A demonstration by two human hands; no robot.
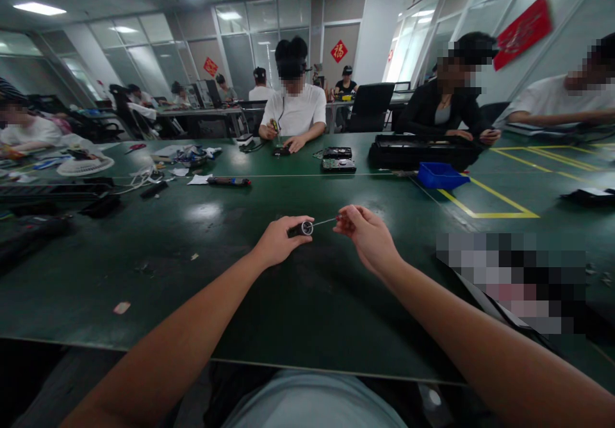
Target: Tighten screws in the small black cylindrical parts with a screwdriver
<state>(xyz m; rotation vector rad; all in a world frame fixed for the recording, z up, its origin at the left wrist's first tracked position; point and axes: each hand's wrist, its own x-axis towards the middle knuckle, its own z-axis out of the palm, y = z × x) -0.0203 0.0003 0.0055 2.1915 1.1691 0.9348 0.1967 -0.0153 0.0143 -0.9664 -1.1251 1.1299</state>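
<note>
In the head view, my left hand (275,242) is closed around a short black flashlight (293,230), its round, silver-rimmed end turned to the right. My right hand (369,237) pinches a thin screwdriver (325,222) by its end, where a little red shows between the fingers. The metal shaft points left, and its tip meets the flashlight's rimmed end; whether it goes inside I cannot tell. Both hands are above the green tabletop (307,312), in front of my body.
Beyond my hands lie circuit-board devices (339,166), a blue bin (441,175) and a long black housing (423,152). A pen-shaped tool (229,182) and cables (144,177) are to the left. A person (293,107) works opposite; others sit at right. Papers (509,287) lie by my right arm.
</note>
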